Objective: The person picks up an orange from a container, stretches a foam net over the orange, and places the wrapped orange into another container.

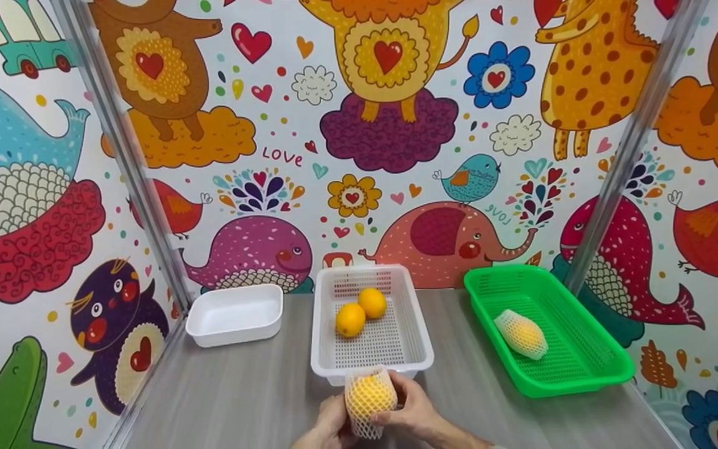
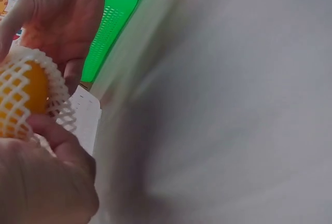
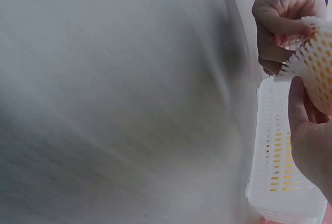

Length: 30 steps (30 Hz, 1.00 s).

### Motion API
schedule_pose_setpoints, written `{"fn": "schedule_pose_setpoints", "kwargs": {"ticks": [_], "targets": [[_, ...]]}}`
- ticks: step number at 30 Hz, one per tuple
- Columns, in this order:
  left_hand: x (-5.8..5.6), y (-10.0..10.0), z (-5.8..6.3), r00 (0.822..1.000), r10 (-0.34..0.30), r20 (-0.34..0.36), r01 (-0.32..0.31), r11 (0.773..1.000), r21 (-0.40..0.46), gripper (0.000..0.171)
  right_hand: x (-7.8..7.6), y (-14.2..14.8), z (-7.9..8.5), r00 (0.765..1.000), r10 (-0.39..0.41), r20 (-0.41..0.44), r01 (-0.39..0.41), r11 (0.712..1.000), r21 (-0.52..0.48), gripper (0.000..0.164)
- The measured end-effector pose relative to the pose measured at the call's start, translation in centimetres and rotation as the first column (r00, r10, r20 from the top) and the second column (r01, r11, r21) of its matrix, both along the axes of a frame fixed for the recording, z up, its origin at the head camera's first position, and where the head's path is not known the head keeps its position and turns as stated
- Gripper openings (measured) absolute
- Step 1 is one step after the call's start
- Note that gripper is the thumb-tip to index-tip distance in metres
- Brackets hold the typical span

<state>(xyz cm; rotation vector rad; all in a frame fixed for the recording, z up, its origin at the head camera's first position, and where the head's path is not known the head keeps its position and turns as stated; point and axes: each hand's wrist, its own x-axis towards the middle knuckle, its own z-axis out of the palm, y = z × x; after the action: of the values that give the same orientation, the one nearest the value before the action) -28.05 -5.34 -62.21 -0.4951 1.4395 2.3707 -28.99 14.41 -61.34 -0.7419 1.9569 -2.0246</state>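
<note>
An orange sits inside a white foam net sleeve, in front of the white perforated basket. My left hand pinches the sleeve's open edge, as the right wrist view also shows. From the other side my right hand holds the wrapped orange, its thumb against the net. Two bare oranges lie in the white basket. In the green basket at right rests another fruit in a foam net.
A small white tray stands at the left on the grey wood-grain table. Cartoon-printed walls with metal corner posts close in the back and both sides.
</note>
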Motion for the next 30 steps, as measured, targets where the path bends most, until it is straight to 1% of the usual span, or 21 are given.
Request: {"fn": "schedule_pose_setpoints", "kwargs": {"ticks": [2, 4, 7, 8, 10, 12, 16, 17, 19, 22, 27, 30], "targets": [[0.1, -0.1, 0.2, 0.999, -0.044, -0.004, 0.044, 0.999, -0.027, 0.031, 0.0, 0.1, -0.1, 1.000, -0.020, 0.014, 0.020, 1.000, -0.021, 0.075], [0.3, -0.2, 0.4, 0.995, -0.095, -0.032, 0.092, 0.993, -0.072, 0.042, -0.1, 0.3, -0.2, 0.999, -0.038, 0.032, 0.039, 0.998, -0.043, 0.073], [0.4, -0.6, 0.6, 0.983, -0.157, -0.099, 0.145, 0.982, -0.119, 0.063, -0.2, 0.5, -0.3, 0.997, -0.051, 0.054, 0.055, 0.996, -0.073, 0.071], [0.4, -0.8, 0.7, 0.976, -0.175, -0.130, 0.157, 0.978, -0.141, 0.068, -0.2, 0.5, -0.3, 0.997, -0.054, 0.060, 0.059, 0.995, -0.077, 0.070], [0.5, -1.0, 1.0, 0.963, -0.202, -0.177, 0.175, 0.972, -0.156, 0.074, -0.3, 0.7, -0.3, 0.995, -0.058, 0.075, 0.064, 0.994, -0.084, 0.070], [0.6, -1.0, 1.3, 0.949, -0.224, -0.222, 0.190, 0.968, -0.166, 0.072, -0.3, 0.8, -0.2, 0.994, -0.066, 0.085, 0.073, 0.994, -0.078, 0.069], [0.8, -0.7, 1.7, 0.910, -0.273, -0.312, 0.229, 0.958, -0.172, 0.061, -0.3, 0.9, 0.0, 0.991, -0.083, 0.102, 0.090, 0.994, -0.066, 0.070], [0.9, -0.6, 1.6, 0.902, -0.282, -0.327, 0.239, 0.956, -0.168, 0.062, -0.3, 0.9, 0.0, 0.991, -0.085, 0.105, 0.093, 0.993, -0.066, 0.070], [0.8, -0.4, 1.6, 0.891, -0.288, -0.352, 0.244, 0.956, -0.164, 0.064, -0.2, 0.8, 0.1, 0.990, -0.091, 0.107, 0.098, 0.993, -0.069, 0.072], [0.8, -0.3, 1.4, 0.891, -0.274, -0.362, 0.228, 0.960, -0.165, 0.065, -0.1, 0.7, 0.2, 0.989, -0.101, 0.108, 0.110, 0.991, -0.074, 0.075], [0.7, -0.2, 1.3, 0.902, -0.238, -0.360, 0.184, 0.967, -0.177, 0.063, 0.0, 0.7, 0.4, 0.986, -0.113, 0.125, 0.122, 0.990, -0.070, 0.076], [0.7, -0.1, 1.3, 0.908, -0.225, -0.354, 0.165, 0.967, -0.192, 0.062, 0.1, 0.5, 0.6, 0.984, -0.138, 0.117, 0.145, 0.988, -0.059, 0.076]]}}
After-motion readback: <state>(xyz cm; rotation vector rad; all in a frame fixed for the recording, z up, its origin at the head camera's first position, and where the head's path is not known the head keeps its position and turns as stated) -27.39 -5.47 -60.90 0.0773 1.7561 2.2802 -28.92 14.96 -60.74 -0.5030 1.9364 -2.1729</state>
